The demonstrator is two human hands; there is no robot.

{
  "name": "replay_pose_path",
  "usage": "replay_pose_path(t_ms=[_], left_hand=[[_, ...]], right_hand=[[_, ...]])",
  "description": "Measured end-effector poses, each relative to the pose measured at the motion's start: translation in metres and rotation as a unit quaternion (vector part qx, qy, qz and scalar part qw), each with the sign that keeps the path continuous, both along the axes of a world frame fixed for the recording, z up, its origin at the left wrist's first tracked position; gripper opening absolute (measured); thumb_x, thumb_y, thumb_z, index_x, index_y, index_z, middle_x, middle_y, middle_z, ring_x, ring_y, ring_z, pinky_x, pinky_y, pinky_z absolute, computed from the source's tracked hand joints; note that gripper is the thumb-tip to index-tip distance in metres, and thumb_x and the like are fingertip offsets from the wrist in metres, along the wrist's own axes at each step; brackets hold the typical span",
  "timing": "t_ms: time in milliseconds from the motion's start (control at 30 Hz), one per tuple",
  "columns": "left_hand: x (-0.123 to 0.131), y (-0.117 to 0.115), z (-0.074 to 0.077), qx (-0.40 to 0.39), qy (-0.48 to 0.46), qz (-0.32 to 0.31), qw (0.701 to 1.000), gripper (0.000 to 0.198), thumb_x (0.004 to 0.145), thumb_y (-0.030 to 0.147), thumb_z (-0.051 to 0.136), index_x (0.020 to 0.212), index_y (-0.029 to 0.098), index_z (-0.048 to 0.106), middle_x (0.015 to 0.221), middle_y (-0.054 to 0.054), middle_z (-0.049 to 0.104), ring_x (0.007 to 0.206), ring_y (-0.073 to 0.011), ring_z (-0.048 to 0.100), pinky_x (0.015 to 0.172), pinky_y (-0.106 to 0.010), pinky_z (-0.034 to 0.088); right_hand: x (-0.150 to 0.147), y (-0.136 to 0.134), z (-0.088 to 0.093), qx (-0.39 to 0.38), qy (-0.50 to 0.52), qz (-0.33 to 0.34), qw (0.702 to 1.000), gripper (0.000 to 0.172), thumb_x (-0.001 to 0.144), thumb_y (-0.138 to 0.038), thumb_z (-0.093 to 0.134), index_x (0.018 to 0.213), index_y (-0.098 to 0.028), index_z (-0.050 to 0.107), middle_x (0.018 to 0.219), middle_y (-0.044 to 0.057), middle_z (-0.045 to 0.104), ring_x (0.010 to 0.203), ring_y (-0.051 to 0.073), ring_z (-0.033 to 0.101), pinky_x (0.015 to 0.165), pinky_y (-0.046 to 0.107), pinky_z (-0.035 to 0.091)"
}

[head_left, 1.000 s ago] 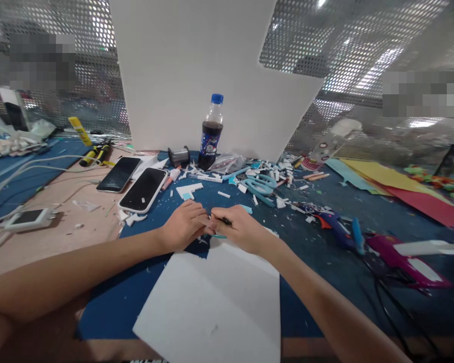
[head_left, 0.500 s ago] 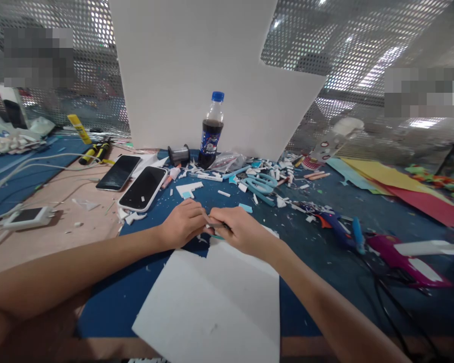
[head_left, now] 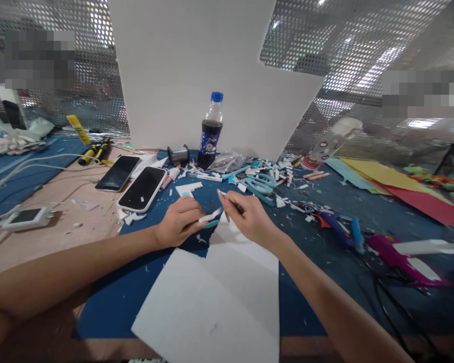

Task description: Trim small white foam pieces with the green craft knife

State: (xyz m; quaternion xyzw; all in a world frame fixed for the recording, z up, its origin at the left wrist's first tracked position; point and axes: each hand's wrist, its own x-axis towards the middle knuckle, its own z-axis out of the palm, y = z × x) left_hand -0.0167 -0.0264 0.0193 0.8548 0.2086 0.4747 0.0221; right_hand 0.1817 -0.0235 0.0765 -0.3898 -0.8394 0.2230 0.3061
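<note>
My left hand (head_left: 179, 222) is closed, pinching a small white foam piece (head_left: 208, 218) that sticks out to the right. A teal strip (head_left: 212, 224) shows along the foam's lower edge. My right hand (head_left: 249, 214) is closed round a slim craft knife (head_left: 222, 196); its pointed end rises toward the upper left, just apart from the foam piece. Fingers hide most of the knife. Beneath and in front of both hands lie white foam boards (head_left: 219, 297), partly overlapping on the blue mat (head_left: 113, 307).
Behind the hands stand a cola bottle (head_left: 211, 133) and a wire spool (head_left: 178, 154). Foam scraps surround light-blue scissors (head_left: 261, 185). Two phones, one white-edged phone (head_left: 143, 189), lie left. Glue guns, including a magenta one (head_left: 408, 262), and coloured sheets (head_left: 397, 181) lie right.
My hands have moved apart. The knife has come up off the foam piece and now points to the upper left; the foam piece shows more clearly in my left hand.
</note>
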Motion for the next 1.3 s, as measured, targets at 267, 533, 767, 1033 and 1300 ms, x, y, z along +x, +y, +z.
replay_pose_path(t_ms=[267, 533, 767, 1033, 1300], left_hand=[[0.0, 0.001, 0.001, -0.013, -0.034, -0.004, 0.999, 0.023, 0.091, 0.026, 0.042, 0.076, 0.016, 0.056, 0.069, -0.005, 0.056, 0.066, -0.0148, 0.049, 0.063, -0.03, 0.038], [0.002, 0.001, -0.001, 0.055, 0.03, 0.002, 0.998, 0.02, 0.09, 0.03, 0.044, 0.086, 0.016, 0.058, 0.072, -0.007, 0.06, 0.068, -0.0169, 0.047, 0.064, -0.031, 0.038], [0.001, -0.003, 0.001, 0.044, 0.01, 0.004, 0.999, 0.019, 0.088, 0.022, 0.045, 0.074, 0.016, 0.055, 0.067, -0.005, 0.055, 0.065, -0.0148, 0.047, 0.062, -0.031, 0.038], [0.006, -0.001, 0.003, -0.071, -0.11, -0.009, 0.991, 0.025, 0.083, 0.019, 0.052, 0.058, 0.015, 0.052, 0.091, -0.011, 0.054, 0.085, -0.0168, 0.054, 0.07, -0.031, 0.048], [0.013, 0.003, 0.001, -0.358, -0.179, -0.008, 0.916, 0.033, 0.073, 0.019, 0.066, 0.049, 0.015, 0.043, 0.057, -0.001, 0.059, 0.057, -0.0102, 0.059, 0.053, -0.021, 0.047]], right_hand=[[0.021, 0.023, -0.004, -0.053, 0.064, -0.079, 0.993, 0.046, 0.092, -0.047, 0.034, 0.058, -0.018, 0.044, 0.051, -0.003, 0.04, 0.049, 0.01, 0.039, 0.053, 0.025, 0.031], [-0.009, -0.006, -0.003, -0.151, -0.053, 0.058, 0.985, 0.041, 0.089, -0.049, 0.039, 0.063, -0.018, 0.042, 0.053, -0.005, 0.037, 0.051, 0.008, 0.031, 0.048, 0.022, 0.022], [-0.009, -0.004, -0.007, -0.044, -0.032, 0.048, 0.997, 0.038, 0.092, -0.032, 0.039, 0.058, -0.019, 0.029, 0.052, -0.005, 0.029, 0.049, 0.007, 0.029, 0.049, 0.023, 0.021], [0.049, 0.043, -0.003, 0.057, -0.136, -0.288, 0.946, 0.045, 0.089, -0.045, 0.039, 0.052, -0.021, 0.033, 0.045, 0.0, 0.039, 0.046, 0.013, 0.041, 0.052, 0.028, 0.027], [0.082, 0.065, -0.018, 0.018, -0.21, -0.386, 0.898, 0.035, 0.086, -0.045, 0.045, 0.06, -0.021, 0.046, 0.054, 0.009, 0.049, 0.063, 0.027, 0.055, 0.055, 0.033, 0.032]])
